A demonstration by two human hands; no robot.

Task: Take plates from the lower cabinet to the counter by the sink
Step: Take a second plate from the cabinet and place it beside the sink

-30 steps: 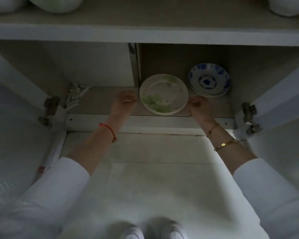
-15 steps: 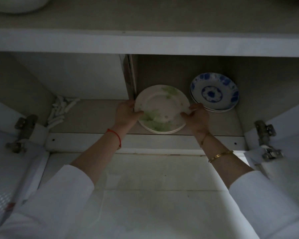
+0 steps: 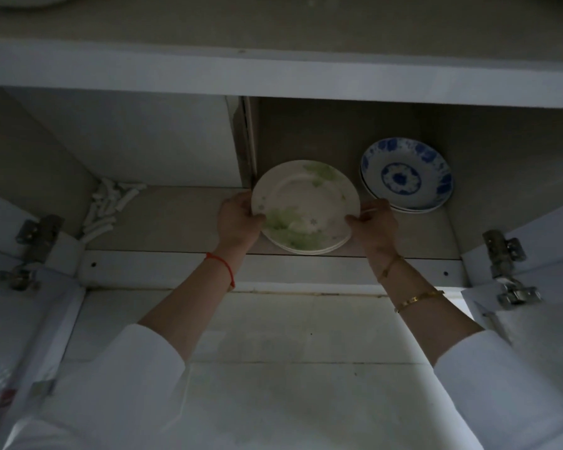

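A short stack of white plates with green leaf print [image 3: 306, 203] sits on the floor of the open lower cabinet [image 3: 182, 222]. My left hand [image 3: 238, 220] grips the stack's left rim, thumb on top. On the opposite rim my right hand [image 3: 372, 225] holds it the same way. The top plate looks tilted up toward me. Behind and to the right rests a small stack of blue-patterned plates [image 3: 407, 175], untouched.
A pile of small white cylindrical pieces [image 3: 111, 206] lies in the cabinet's left back corner. Both doors stand open, with metal hinges at the left [image 3: 33, 245] and the right [image 3: 504, 261]. A countertop edge [image 3: 273, 73] overhangs the cabinet. The floor below is pale tile.
Both hands went from beside the green plates to gripping the stack's rims. The stack has lifted and tipped slightly toward me. The view moved closer.
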